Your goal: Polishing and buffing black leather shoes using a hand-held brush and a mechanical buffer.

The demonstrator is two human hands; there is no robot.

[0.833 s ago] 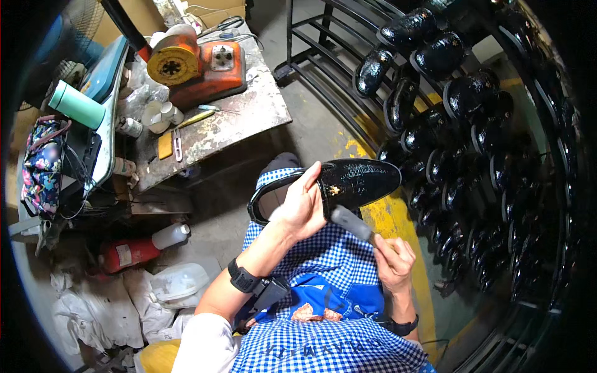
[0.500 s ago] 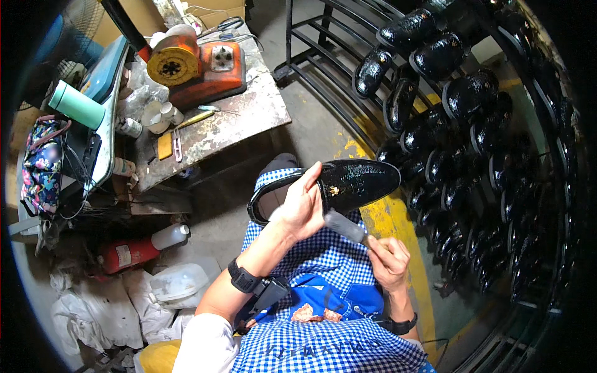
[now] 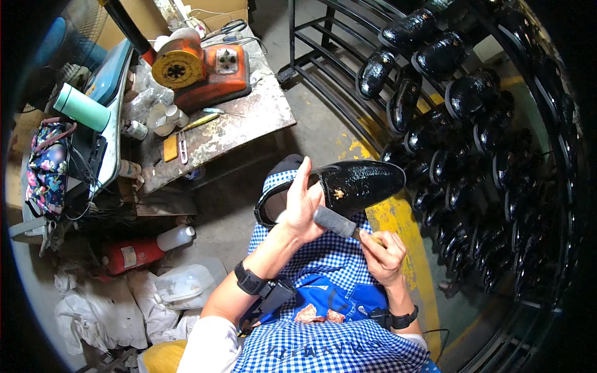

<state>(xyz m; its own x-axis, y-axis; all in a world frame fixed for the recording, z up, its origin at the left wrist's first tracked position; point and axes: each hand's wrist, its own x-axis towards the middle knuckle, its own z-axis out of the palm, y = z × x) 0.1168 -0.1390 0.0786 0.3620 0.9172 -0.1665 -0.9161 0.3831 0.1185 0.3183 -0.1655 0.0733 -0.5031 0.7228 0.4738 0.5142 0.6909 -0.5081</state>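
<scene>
The black shoe [image 3: 357, 186] lay sole-up over our lap, above the blue checked apron [image 3: 323, 273]. Our left hand [image 3: 301, 208] was clamped on its heel end, fingers raised. Our right hand [image 3: 382, 255] was closed around a grey file [image 3: 336, 222], its tip touching the sole. Beyond stood a rack [image 3: 323, 81] of black shoes and, at left, a worn bench [image 3: 249, 121] carrying 1 orange machine [image 3: 202, 71].

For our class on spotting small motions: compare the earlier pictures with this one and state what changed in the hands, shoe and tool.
The right hand has slid the grey-headed tool left along the black shoe, towards the left hand. Nothing was picked up or let go. The left hand still holds the shoe sole-up over the lap; the workbench and shoe rack are unchanged.
</scene>
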